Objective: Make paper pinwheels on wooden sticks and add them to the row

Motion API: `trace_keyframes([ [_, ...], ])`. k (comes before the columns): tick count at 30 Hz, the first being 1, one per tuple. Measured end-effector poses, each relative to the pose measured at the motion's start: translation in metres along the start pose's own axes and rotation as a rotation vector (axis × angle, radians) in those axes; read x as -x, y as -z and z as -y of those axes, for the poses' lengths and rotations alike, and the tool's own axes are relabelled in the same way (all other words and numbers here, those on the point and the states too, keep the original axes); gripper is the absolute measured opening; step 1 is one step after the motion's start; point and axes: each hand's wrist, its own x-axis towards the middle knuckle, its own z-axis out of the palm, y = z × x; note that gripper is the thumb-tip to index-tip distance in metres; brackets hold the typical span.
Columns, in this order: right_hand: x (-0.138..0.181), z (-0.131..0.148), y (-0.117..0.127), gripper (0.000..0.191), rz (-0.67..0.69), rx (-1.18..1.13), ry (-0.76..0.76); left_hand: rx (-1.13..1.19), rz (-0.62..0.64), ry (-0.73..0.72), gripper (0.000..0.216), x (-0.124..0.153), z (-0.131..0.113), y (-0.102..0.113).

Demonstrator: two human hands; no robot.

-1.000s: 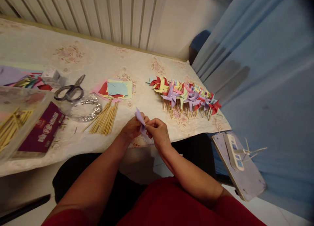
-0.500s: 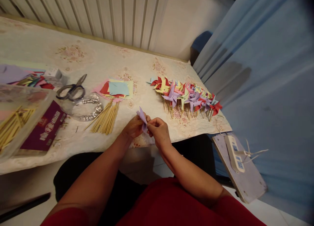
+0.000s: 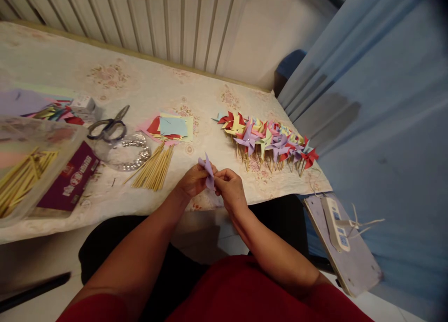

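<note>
Near the table's front edge, a purple paper pinwheel (image 3: 209, 173) is held up between my two hands. My left hand (image 3: 193, 179) is closed around its left side. The fingers of my right hand (image 3: 229, 185) pinch at its right face; whether a pin sits between them is too small to tell. To the left of my hands lies a bundle of thin wooden sticks (image 3: 154, 170). Behind the sticks is a stack of coloured paper squares (image 3: 172, 126) with a light blue one on top. Finished-looking pinwheels on sticks (image 3: 269, 140) form a dense group to the right.
A pair of scissors (image 3: 110, 126) and a clear round case of pearl-headed pins (image 3: 130, 153) lie on the left. A plastic box (image 3: 72, 149) there holds more sticks. A small white box (image 3: 83, 105) stands behind it. A power strip (image 3: 335, 224) rests on a board at right.
The pinwheel has turned slightly in my hands, and my right fingers have shifted against its face. The whole view has moved a little as my head turned.
</note>
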Motion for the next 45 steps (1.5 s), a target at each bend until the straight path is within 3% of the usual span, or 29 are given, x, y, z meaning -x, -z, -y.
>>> trace_keyframes([
  [35, -0.006, -0.011, 0.006, 0.011, 0.020, -0.065, -0.007, -0.028, -0.052, -0.008, 0.029, 0.001, 0.000, 0.001],
  [39, -0.008, -0.013, 0.008, 0.014, 0.020, -0.043, -0.018, -0.022, -0.119, -0.046, 0.028, 0.000, 0.000, 0.002],
  [45, -0.017, -0.024, 0.022, 0.017, 0.041, 0.127, 0.023, -0.008, -0.322, -0.203, 0.030, -0.007, -0.008, 0.006],
])
